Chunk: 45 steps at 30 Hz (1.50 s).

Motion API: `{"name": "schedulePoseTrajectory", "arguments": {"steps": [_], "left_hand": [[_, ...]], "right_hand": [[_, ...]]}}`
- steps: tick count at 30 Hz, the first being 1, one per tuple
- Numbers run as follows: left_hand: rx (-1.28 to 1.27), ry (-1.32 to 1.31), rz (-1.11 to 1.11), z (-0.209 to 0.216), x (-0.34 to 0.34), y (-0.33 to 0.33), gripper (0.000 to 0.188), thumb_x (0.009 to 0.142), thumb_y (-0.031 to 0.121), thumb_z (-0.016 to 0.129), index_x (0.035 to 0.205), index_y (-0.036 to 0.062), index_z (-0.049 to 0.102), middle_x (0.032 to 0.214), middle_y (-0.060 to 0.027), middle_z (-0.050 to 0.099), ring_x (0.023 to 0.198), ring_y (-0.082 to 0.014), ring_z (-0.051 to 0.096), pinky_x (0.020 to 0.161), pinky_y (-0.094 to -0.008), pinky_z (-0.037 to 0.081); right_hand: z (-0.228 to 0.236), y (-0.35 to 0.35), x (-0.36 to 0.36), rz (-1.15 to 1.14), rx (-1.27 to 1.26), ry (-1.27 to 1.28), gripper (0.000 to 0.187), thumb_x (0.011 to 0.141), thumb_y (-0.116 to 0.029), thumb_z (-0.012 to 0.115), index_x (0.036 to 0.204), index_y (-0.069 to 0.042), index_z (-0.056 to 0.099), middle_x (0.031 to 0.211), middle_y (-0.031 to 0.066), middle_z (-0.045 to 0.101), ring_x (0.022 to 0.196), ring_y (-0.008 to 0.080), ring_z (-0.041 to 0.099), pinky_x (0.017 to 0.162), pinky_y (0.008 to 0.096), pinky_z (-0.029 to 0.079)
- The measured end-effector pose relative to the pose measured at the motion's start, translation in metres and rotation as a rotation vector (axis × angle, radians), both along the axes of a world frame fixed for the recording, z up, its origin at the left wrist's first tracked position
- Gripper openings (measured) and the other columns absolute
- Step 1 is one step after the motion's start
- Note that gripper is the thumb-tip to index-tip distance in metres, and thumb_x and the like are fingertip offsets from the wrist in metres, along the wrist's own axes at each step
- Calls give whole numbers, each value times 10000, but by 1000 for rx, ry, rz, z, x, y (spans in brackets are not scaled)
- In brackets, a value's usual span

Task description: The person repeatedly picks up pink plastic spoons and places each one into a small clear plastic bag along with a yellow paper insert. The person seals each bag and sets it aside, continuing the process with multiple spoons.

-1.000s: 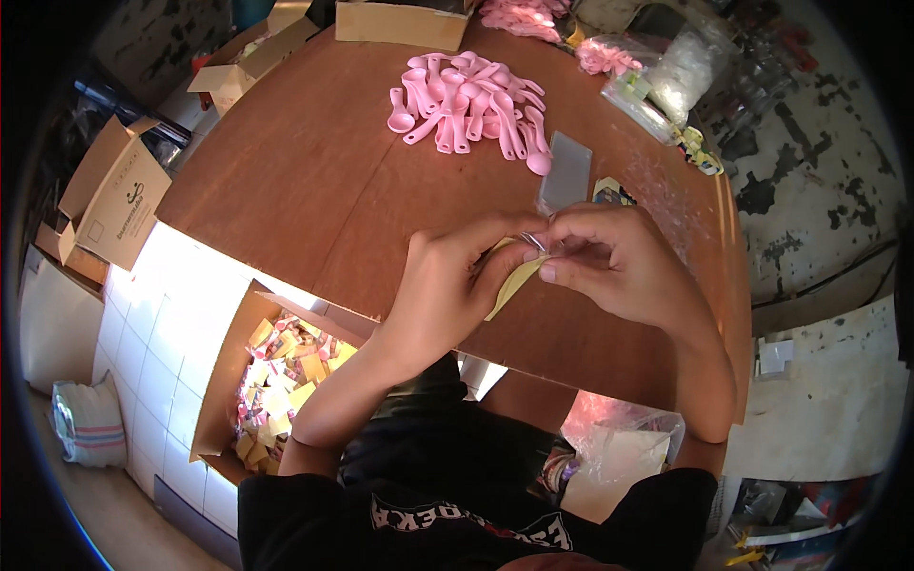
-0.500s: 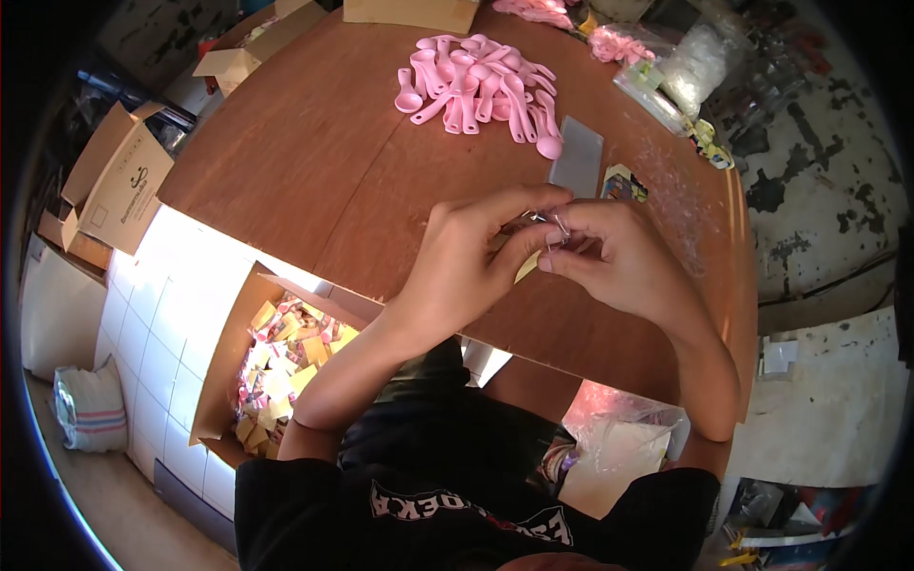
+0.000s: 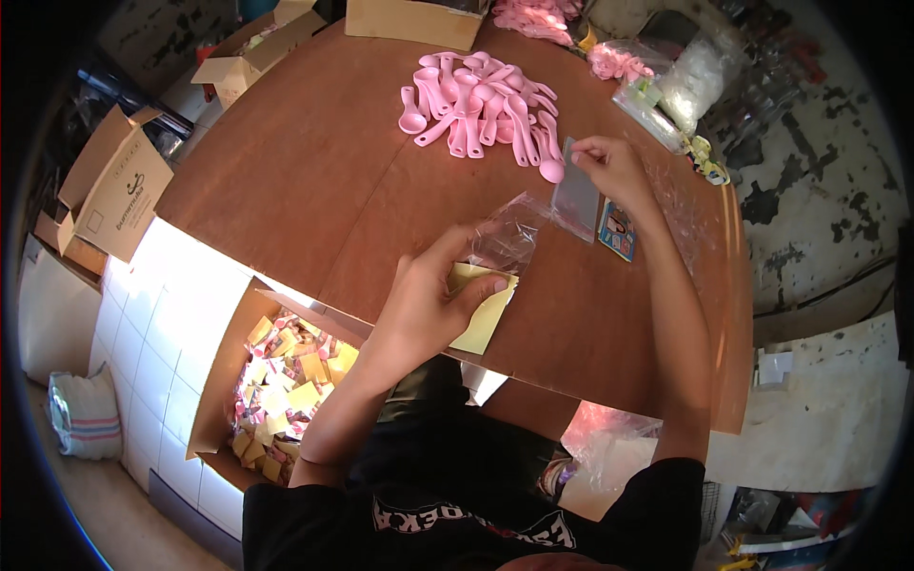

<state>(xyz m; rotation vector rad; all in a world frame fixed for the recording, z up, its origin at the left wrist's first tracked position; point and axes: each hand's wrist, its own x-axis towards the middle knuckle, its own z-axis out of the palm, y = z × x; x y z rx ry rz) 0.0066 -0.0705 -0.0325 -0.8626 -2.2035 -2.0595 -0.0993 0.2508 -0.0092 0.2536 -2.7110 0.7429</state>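
My left hand [image 3: 438,300] is closed on a clear plastic bag [image 3: 511,234] with a plain yellow card [image 3: 484,325] in or against it, near the table's front edge. The bag's loose end sticks out past my fingers. Farther to the right, my right hand [image 3: 614,171] has its thumb and fingertips pinched together over a flat greyish translucent slab or stack [image 3: 577,190]. What the pinch holds, if anything, is too small to make out. Just left of it lies a heap of pink plastic spoons [image 3: 476,105]. Below my right wrist lie colourful printed cards [image 3: 617,229].
An open carton [image 3: 214,419] full of packed pieces with yellow cards stands below the table's left front edge. Crumpled clear film [image 3: 681,205] lies to the right. Bags of plastic [image 3: 695,86] and pink items [image 3: 619,63] sit at the back right, and a cardboard box [image 3: 414,24] at the back.
My hands, together before, are now apart. The left drew back toward me with the bag and yellow card; the right moved away and up to the translucent slab.
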Motion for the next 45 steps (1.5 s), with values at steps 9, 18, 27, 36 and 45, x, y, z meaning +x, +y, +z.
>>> {"name": "schedulePoseTrajectory", "arguments": {"steps": [9,18,27,36,45], "left_hand": [[15,-45,-42,6,5,-4,505,800,18,767,1267,21,575,897,-108,725,867,-161,695,773,-288,509],[55,-51,-56,-1,-2,-5,496,847,-16,727,1303,-1,533,959,-96,727,918,-101,654,806,-256,506],[158,-238,-133,0,0,15,562,873,-46,688,1377,-13,440,1049,-108,697,984,-117,639,836,-252,511],[93,-128,-254,6,13,41,621,854,-46,707,1396,-22,406,1012,-112,698,974,-136,654,837,-259,519],[238,-157,-231,7,16,50,536,903,-15,666,1380,-36,424,1029,-130,707,1004,-143,657,891,-270,502]], "right_hand": [[-6,-16,-58,-360,-115,-510,247,801,-240,739,801,7,723,661,80,667,537,148,607,418,332,457],[23,-23,-1,-241,-112,46,221,827,-212,697,851,8,699,765,104,697,688,182,665,589,278,486],[106,-54,103,127,-908,45,225,953,-171,642,1057,26,676,821,14,632,680,56,544,609,204,447],[98,-58,116,307,-774,-41,249,952,-221,653,1029,12,698,868,0,660,725,52,546,660,210,451],[95,-58,115,274,-741,-59,241,927,-223,681,1030,-10,722,858,-30,670,747,8,554,627,191,447]]}}
